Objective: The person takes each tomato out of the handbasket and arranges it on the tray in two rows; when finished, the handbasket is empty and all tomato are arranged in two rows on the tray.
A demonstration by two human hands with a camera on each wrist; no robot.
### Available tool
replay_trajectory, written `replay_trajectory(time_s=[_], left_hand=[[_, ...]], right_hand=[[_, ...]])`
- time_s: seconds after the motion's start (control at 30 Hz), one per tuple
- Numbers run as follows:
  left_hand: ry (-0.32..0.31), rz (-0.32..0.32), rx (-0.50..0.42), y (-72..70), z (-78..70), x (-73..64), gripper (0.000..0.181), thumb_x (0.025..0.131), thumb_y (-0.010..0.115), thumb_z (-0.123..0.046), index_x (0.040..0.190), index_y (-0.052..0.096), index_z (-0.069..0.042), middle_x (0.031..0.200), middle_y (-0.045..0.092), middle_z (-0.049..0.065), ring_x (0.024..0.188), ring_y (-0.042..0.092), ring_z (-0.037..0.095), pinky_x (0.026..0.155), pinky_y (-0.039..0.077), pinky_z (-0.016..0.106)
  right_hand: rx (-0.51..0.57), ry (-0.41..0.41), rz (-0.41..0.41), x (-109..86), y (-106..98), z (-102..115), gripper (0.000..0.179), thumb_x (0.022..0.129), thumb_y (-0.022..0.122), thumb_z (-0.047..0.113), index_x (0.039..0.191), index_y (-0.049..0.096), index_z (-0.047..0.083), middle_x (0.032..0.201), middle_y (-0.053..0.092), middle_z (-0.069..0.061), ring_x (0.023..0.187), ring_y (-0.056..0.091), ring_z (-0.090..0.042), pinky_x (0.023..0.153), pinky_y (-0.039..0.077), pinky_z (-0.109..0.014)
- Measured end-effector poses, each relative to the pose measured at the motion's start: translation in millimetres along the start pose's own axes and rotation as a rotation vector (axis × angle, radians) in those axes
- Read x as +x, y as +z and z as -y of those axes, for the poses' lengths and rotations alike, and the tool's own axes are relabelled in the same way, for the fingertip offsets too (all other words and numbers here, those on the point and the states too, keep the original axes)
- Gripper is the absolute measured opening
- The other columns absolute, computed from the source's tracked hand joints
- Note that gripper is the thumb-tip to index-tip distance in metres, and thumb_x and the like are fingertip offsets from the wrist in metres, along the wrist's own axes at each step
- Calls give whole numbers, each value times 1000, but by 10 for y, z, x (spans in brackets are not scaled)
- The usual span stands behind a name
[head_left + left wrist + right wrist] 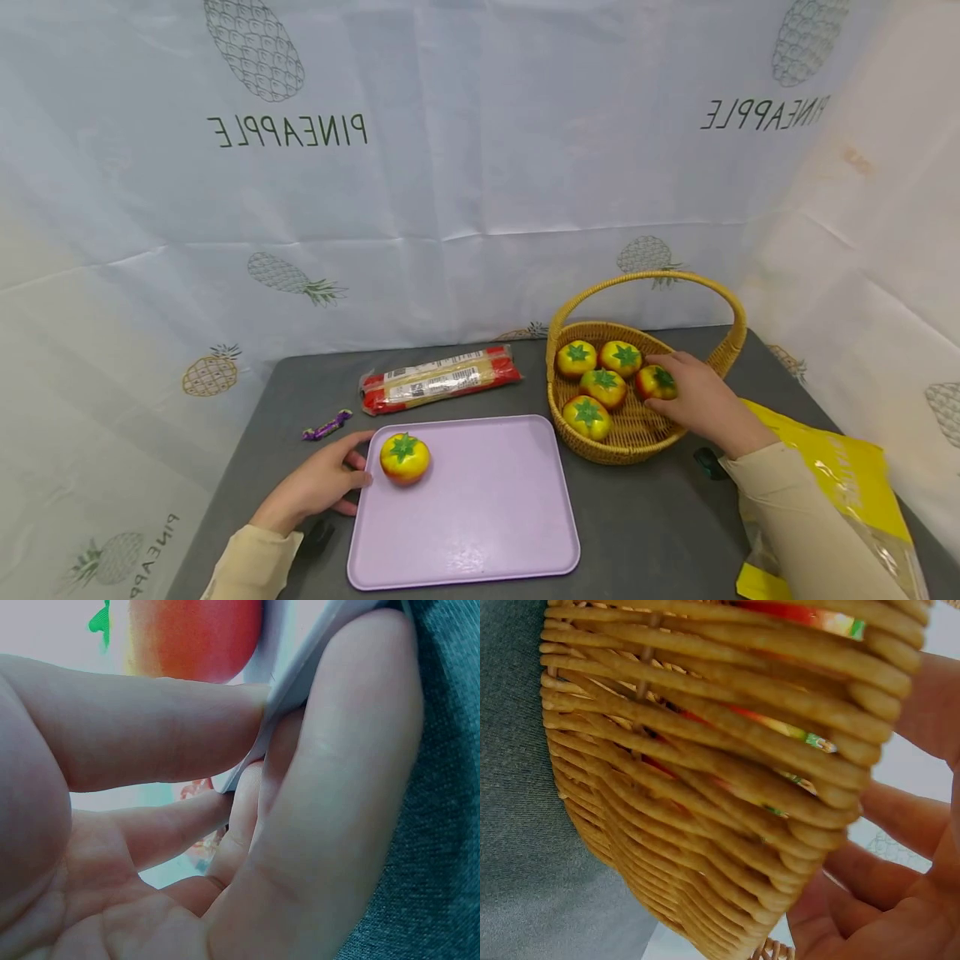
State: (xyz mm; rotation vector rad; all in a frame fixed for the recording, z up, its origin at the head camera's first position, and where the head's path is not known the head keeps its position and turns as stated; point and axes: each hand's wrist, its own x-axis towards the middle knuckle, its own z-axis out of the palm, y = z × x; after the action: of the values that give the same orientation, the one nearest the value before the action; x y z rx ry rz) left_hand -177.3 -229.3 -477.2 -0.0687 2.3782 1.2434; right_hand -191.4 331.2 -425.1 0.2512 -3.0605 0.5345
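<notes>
My left hand [318, 481] pinches the left rim of a lilac tray [480, 517]. In the left wrist view the tray edge [300, 675] lies between thumb and fingers. One toy tomato [405, 459], yellow and red with a green star-shaped top, sits in the tray's upper left corner. Over at the right, my right hand [701, 400] reaches over the rim of a wicker basket [600, 452], thumb and fingers round a tomato [657, 382] inside. Several similar tomatoes [602, 388] lie left of it. In the right wrist view the basket wall [705, 787] hides the held tomato.
Behind the tray lies a red-and-clear packet [438, 379] of what looks like noodles. A purple wrapped candy [327, 425] is left of it. A yellow bag [840, 475] lies under the right forearm. The basket's tall handle [648, 275] arches above the tomatoes.
</notes>
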Motion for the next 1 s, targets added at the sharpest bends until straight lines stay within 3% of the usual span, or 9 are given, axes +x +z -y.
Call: replay_trajectory(time_s=[0.37, 1.0], left_hand=[[-19, -14, 5, 13, -13, -7, 71, 96, 74, 0, 160, 48, -12, 111, 56, 15, 89, 64, 25, 62, 68, 43], [1, -8, 2, 0, 5, -13, 70, 96, 74, -1, 160, 48, -11, 110, 55, 15, 90, 63, 26, 63, 68, 43]], right_hand=[[-8, 51, 52, 51, 47, -36, 73, 90, 86, 24, 149, 56, -9, 150, 49, -42, 132, 53, -62, 106, 49, -75], [-51, 2, 43, 19, 49, -10, 61, 90, 85, 16, 141, 62, -7, 141, 58, -40, 128, 54, -63, 103, 50, -75]])
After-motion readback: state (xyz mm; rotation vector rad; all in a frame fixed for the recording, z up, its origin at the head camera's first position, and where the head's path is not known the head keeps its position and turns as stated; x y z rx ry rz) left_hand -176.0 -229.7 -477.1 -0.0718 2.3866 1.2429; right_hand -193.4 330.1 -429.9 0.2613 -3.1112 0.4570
